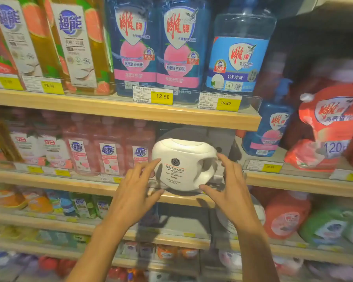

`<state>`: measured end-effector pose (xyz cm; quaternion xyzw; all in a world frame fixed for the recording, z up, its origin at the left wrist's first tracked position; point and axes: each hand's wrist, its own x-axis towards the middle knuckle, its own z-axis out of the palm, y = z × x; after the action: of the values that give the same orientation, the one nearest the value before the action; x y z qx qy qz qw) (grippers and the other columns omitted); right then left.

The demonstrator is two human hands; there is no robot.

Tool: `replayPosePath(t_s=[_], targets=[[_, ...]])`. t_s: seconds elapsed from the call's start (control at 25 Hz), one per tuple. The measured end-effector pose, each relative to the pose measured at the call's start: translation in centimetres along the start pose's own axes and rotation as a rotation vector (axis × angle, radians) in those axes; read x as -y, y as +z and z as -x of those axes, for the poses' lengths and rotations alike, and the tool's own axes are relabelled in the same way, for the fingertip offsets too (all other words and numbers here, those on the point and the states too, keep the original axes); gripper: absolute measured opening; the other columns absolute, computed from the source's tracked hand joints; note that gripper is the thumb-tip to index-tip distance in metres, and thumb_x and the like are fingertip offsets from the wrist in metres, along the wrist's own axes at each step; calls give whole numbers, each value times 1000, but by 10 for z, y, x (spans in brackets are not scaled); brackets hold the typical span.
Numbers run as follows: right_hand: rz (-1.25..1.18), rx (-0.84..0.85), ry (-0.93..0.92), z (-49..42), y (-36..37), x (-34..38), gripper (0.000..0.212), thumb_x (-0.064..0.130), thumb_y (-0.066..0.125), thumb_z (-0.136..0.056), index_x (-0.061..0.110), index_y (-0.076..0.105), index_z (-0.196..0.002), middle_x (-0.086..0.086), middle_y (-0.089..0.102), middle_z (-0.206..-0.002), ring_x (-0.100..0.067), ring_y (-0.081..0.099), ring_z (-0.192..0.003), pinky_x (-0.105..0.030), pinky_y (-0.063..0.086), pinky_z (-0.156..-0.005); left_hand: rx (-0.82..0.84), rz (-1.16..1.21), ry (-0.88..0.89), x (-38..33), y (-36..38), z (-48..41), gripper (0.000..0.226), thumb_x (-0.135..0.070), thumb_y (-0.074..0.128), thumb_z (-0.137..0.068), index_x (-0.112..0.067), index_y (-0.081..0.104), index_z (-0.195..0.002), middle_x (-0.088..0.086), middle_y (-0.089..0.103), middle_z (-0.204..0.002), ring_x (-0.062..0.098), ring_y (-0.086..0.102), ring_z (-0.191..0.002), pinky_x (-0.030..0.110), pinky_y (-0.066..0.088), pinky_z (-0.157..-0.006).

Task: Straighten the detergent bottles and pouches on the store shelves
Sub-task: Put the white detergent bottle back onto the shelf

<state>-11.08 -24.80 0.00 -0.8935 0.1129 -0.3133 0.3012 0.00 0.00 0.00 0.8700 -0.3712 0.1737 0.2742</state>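
A round white detergent tub (181, 159) with a small label stands at the front of the second shelf (73, 185), near its right end. My left hand (137, 192) is at its left side with fingers spread and fingertips at the tub's edge. My right hand (230, 188) is at its right side, fingers spread beside the handle. Neither hand grips it. Pink detergent bottles (108, 151) stand in a row to the tub's left. Two dark blue bottles (157, 47) and a clear blue jug (238, 58) stand on the top shelf above.
Red pouches (326, 127) and a blue pump bottle (269, 127) sit on the right-hand shelf unit. Orange-green bottles (73, 43) fill the top left. Lower shelves hold small pouches, a red jug (285, 216) and a green one (326, 222). Yellow price tags line the shelf edges.
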Motion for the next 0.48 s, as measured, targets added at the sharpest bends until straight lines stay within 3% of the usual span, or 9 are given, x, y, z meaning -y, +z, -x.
replayPosePath(t_s=[0.08,0.16,0.28,0.32,0.4,0.48], targets=[[-35,51,40,-8,4,-1,118,46,90,-70,63,8,-154,25,28,-151,-2,28,-135,-34,37,-102,26,102,-28,8,10,-12,106,-51,76,-79,-43,4,-157,-7,29,-151,16,40,-129,40,47,-98],[-72,113,84,-13,12,-4,128,48,91,-65,69,-1,-151,35,21,-154,3,27,-139,-32,35,-106,90,144,-63,15,16,-26,123,-54,82,-70,-50,-7,-155,-13,18,-156,15,42,-127,44,51,-93],[-141,167,162,-28,22,-3,129,48,91,-57,82,-5,-137,62,11,-136,33,28,-121,-12,40,-93,122,259,-98,28,26,-55,131,-59,85,-56,-56,-5,-151,-20,20,-149,7,45,-110,36,53,-75],[-168,164,161,-31,27,-4,129,47,90,-54,82,-3,-135,62,13,-133,36,25,-120,-10,43,-87,126,299,-109,34,31,-62,129,-61,84,-51,-57,-1,-149,-19,24,-142,7,48,-106,30,50,-68],[-234,136,148,-36,37,-5,130,42,91,-51,61,10,-152,39,26,-146,17,33,-134,-30,55,-95,139,343,-135,42,39,-69,121,-61,84,-44,-58,11,-140,-20,29,-124,10,55,-96,21,46,-60],[-236,85,127,-37,44,-5,129,39,91,-48,20,27,-159,2,38,-147,-13,44,-136,-46,52,-105,145,434,-173,43,46,-70,118,-51,89,-42,-60,18,-136,-22,30,-121,7,57,-94,25,54,-62]])
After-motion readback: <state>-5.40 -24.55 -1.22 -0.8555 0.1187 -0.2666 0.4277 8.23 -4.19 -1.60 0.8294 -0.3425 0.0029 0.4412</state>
